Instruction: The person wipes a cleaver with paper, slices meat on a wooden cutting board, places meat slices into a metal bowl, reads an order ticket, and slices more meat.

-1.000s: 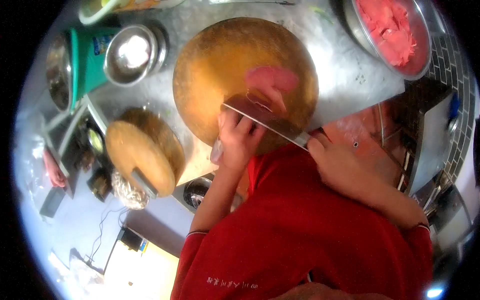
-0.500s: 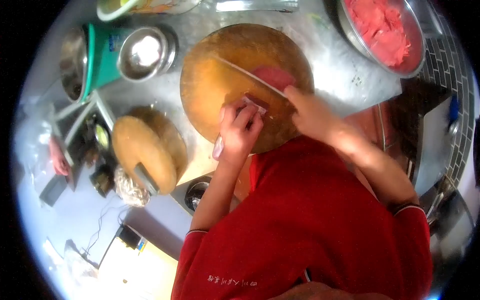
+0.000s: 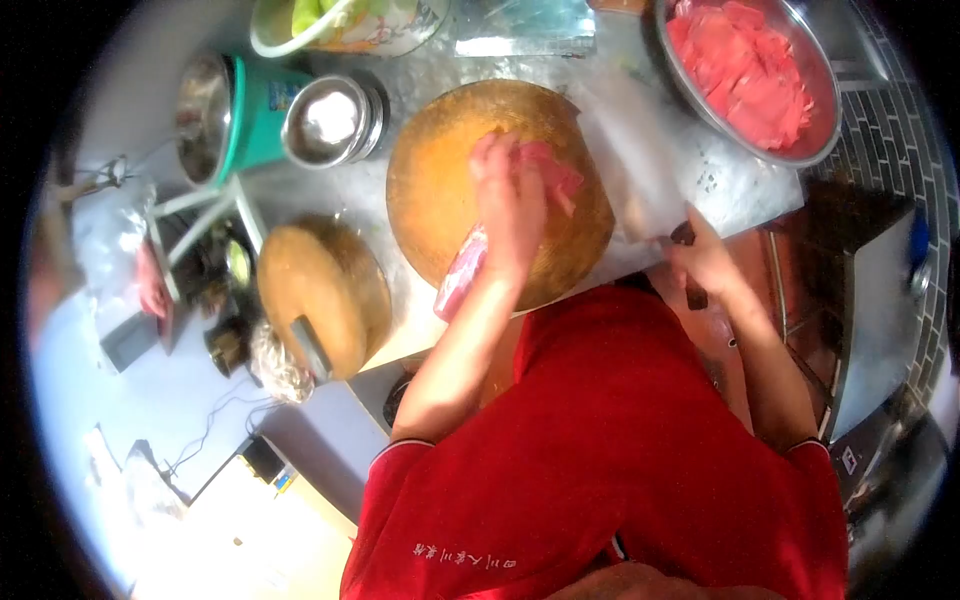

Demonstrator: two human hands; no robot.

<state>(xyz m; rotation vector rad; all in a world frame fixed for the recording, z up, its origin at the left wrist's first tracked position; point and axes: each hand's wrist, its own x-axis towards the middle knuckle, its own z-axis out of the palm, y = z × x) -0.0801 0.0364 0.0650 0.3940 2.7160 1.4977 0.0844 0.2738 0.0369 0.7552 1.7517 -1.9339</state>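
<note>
My left hand (image 3: 512, 205) is over the round wooden chopping board (image 3: 430, 150), its fingers curled against red meat slices (image 3: 553, 178); the fingertips are blurred and partly hidden. A longer piece of raw meat (image 3: 462, 272) lies at the board's near left, beside my left wrist. Off the board to the right, my right hand (image 3: 703, 262) is closed around the dark handle of a cleaver (image 3: 635, 150). The cleaver's broad blade is smeared by motion and points away from me above the metal table.
A metal bowl (image 3: 828, 120) of red sliced meat stands at the far right. Small steel bowls (image 3: 325, 120), a green bucket (image 3: 262, 125) and a patterned tub (image 3: 400, 28) are at the left and back. A second round board (image 3: 310, 290) leans at the left.
The cleaver has moved from over the board to the right, its blade swinging outward. My left hand has left the longer meat piece and reached forward to the slices.
</note>
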